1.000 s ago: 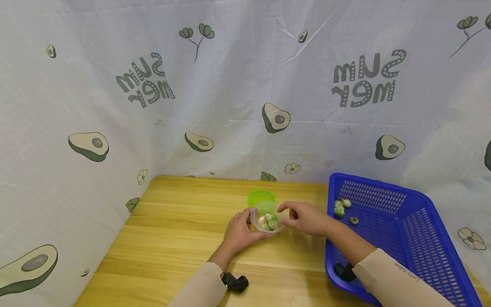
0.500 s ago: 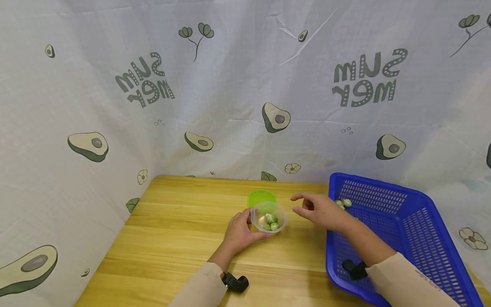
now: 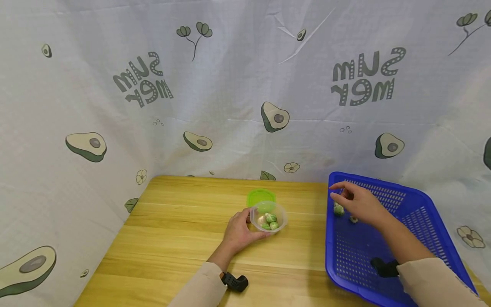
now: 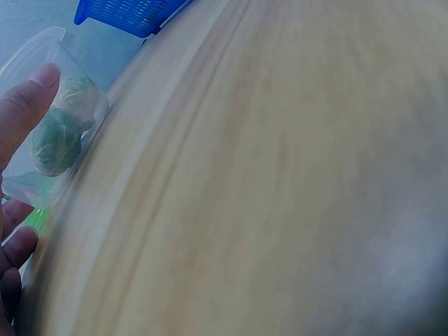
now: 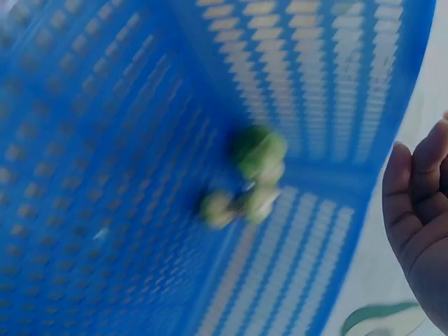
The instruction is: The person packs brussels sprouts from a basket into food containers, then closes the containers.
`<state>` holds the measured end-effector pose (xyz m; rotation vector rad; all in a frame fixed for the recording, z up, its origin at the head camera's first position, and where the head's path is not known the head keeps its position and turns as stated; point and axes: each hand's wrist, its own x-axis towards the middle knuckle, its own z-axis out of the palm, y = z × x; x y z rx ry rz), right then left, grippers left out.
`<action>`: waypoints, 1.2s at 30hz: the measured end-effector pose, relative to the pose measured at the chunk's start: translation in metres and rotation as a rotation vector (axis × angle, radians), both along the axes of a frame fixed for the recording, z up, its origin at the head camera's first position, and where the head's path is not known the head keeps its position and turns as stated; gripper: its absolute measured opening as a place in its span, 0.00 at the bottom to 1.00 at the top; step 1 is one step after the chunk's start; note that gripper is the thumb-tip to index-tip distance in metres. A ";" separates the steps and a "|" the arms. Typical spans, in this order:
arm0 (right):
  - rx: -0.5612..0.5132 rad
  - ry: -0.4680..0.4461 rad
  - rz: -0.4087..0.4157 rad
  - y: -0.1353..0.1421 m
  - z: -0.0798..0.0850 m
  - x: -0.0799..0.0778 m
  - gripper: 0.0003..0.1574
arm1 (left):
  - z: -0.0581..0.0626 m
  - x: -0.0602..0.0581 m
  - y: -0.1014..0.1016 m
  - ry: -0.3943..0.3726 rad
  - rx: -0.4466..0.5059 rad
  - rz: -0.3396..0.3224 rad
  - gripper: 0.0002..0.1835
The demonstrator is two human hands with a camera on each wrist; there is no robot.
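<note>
1. Change: the right hand (image 3: 360, 204) is now over the far left part of the blue basket (image 3: 360, 247). Half a second ago it was in the gap between bowl and basket; a second ago, at the bowl's rim.
2. Right hand's state: fingers loosely bent, thumb and forefinger apart, nothing visible between them. Right wrist view cuts it off at the edge.
3. Left hand (image 3: 238, 232) has not shifted: it grips the clear bowl (image 3: 283, 218), thumb along the near side, fingers at the left.
4. In the bowl: at least three sprouts (image 3: 271, 218), same place as half a second ago. A paler patch on their left, unclear.
5. In the basket: more sprouts (image 5: 259, 152), bunched in a corner. Right wrist view blurred, exact count uncertain; the head view has them partly behind the hand.
6. Green lid (image 3: 261, 196) lies on the desk (image 3: 184, 221), just beyond the bowl. Bowl overlaps it in view; contact cannot be told.
7. Meaning, as judged: nothing seems carried between containers at this moment. The bowl is steadied and uncovered, sprouts split between it and the basket, with the activity at the basket end.
</note>
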<state>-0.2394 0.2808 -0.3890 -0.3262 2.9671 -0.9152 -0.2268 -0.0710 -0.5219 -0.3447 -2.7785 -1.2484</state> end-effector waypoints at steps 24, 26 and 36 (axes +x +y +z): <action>0.115 -0.283 0.002 0.081 -0.053 -0.018 0.27 | 0.002 -0.001 0.002 0.001 -0.013 0.005 0.51; 0.124 -0.273 -0.002 0.081 -0.053 -0.019 0.25 | 0.002 -0.001 0.002 0.000 -0.013 0.006 0.51; 0.150 -0.250 -0.001 0.082 -0.055 -0.021 0.21 | 0.000 -0.002 0.002 -0.003 -0.011 0.008 0.51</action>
